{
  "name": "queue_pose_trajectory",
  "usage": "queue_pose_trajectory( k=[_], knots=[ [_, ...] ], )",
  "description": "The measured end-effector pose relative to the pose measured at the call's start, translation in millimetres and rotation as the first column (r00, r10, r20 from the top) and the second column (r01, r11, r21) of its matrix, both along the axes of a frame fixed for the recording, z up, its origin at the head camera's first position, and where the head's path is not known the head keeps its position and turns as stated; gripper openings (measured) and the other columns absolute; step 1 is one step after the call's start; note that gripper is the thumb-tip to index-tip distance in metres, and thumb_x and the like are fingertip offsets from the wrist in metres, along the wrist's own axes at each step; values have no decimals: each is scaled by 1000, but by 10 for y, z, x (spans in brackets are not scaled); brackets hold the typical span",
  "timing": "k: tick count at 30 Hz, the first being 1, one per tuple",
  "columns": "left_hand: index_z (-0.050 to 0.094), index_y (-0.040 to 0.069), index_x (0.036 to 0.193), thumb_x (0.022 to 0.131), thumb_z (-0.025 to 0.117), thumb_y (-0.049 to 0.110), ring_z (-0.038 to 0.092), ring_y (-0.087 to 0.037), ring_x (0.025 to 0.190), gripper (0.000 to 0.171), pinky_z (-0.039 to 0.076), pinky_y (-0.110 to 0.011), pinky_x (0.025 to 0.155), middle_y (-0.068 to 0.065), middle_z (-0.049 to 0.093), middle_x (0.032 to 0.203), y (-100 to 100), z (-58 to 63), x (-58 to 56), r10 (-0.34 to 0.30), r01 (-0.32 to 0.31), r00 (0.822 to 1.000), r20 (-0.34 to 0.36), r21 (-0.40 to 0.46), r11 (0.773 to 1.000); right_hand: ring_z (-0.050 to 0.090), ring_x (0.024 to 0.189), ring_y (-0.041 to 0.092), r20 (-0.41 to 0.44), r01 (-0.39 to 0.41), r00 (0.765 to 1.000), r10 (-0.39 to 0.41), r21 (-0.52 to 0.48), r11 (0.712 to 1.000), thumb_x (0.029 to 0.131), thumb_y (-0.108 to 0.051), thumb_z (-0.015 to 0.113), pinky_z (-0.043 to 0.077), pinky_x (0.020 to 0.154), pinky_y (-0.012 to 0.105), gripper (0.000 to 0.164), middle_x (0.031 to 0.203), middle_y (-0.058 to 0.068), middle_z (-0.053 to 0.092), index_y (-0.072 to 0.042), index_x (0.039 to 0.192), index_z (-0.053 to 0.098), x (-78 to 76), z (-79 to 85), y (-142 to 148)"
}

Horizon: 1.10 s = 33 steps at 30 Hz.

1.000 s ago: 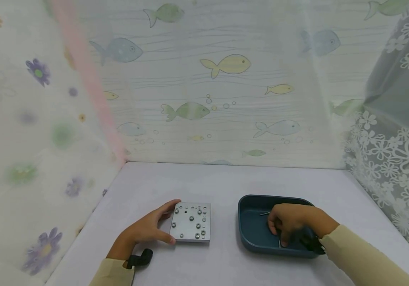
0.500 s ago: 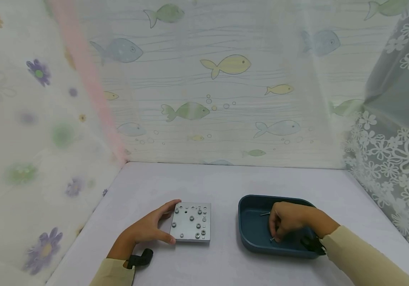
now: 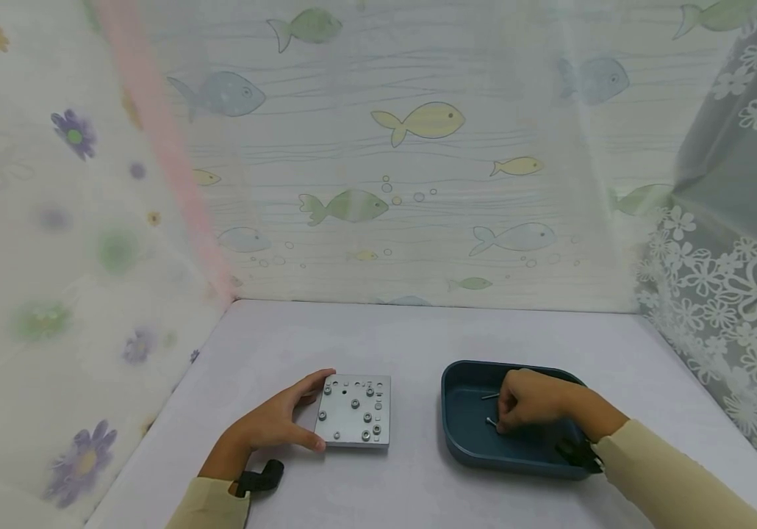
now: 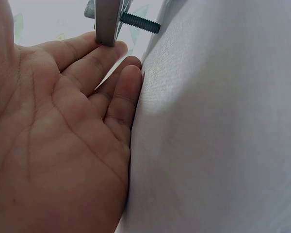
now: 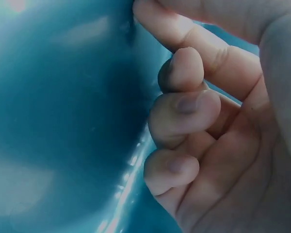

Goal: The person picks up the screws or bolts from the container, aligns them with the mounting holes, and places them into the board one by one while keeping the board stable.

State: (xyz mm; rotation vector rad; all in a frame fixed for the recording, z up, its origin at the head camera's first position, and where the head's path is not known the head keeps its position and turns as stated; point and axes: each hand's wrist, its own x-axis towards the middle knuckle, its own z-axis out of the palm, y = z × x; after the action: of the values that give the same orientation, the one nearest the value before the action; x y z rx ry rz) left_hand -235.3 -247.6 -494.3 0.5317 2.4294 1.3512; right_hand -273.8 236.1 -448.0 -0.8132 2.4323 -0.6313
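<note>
A square metal plate [image 3: 345, 430] lies left of centre, with several socket-head screws and holes on its top. My left hand [image 3: 273, 422] holds it by the left side, thumb at the near corner and fingers at the far one. In the left wrist view, the fingertips meet the plate's edge [image 4: 105, 29], and a threaded screw end [image 4: 143, 22] sticks out beneath. Inside a dark blue tray [image 3: 451, 433], my right hand [image 3: 533, 400] pinches a small screw [image 3: 489, 421], its head showing past the fingertips. The right wrist view shows the other fingers curled; the screw is hidden there.
Another screw [image 3: 489, 396] lies in the tray near the right hand's knuckles. White cloth [image 3: 411, 338] covers the table. Fish-printed curtain [image 3: 418, 184] hangs along the back edge, with patterned curtains on both sides.
My right hand has shifted slightly toward the back of the tray, and the small screw at its fingertips has moved back and left with it. The left hand and plate stay put.
</note>
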Motion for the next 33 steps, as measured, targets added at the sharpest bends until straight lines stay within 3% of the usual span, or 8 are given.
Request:
queue_pose_trajectory(
  k=[3, 6, 11, 17, 24, 33],
  knots=[
    [30, 28, 164, 65, 98, 36, 35, -37, 153, 119, 18, -66, 126, 1, 35, 168, 0, 15, 7, -1, 1, 1000, 0, -1, 1000, 54, 61, 4, -33, 5, 999, -5, -10, 1000, 90, -27, 80, 45, 54, 22, 18, 66, -13, 63, -26, 73, 72, -15, 15, -15],
    [30, 29, 164, 66, 98, 35, 35, -37, 153, 119, 19, -65, 126, 1, 34, 168, 13, 30, 12, 0, 0, 1000, 2, -3, 1000, 54, 62, 5, -74, 1, 997, -3, -33, 999, 88, -23, 81, 47, 56, 23, 7, 70, -10, 62, -26, 88, 76, -26, 51, -18],
    [30, 32, 163, 66, 98, 35, 35, -36, 153, 118, 19, -65, 126, 3, 34, 168, 12, 24, 10, 4, -4, 1000, 0, -12, 1000, 47, 58, 3, -70, -46, 997, 41, -65, 997, 85, -8, 81, 41, 52, 20, 29, 67, -9, 54, -25, 109, 81, -49, 87, -29],
    [31, 31, 163, 65, 98, 36, 36, -36, 153, 119, 19, -65, 126, 2, 34, 168, 2, 13, 13, 10, -10, 1000, 6, -13, 1000, 48, 59, 1, -64, -81, 995, 77, -59, 995, 85, -5, 80, 43, 53, 18, 31, 71, -10, 57, -27, 106, 83, -58, 48, -21],
    [30, 32, 163, 65, 98, 37, 36, -34, 153, 120, 20, -63, 127, 4, 34, 168, -2, -1, 11, 12, -11, 1000, 17, -11, 1000, 48, 60, 2, -89, -57, 995, 52, -57, 997, 85, -10, 83, 42, 52, 19, 25, 70, -10, 59, -29, 102, 83, -63, 17, 1],
    [30, 30, 164, 65, 98, 35, 36, -34, 153, 120, 17, -65, 126, 3, 35, 167, 11, 25, 25, 11, -11, 1000, 28, 1, 1000, 51, 60, 3, -87, -32, 996, 29, -43, 999, 85, -9, 84, 44, 53, 19, 16, 69, -9, 61, -22, 94, 83, -43, 66, -17]
  ],
)
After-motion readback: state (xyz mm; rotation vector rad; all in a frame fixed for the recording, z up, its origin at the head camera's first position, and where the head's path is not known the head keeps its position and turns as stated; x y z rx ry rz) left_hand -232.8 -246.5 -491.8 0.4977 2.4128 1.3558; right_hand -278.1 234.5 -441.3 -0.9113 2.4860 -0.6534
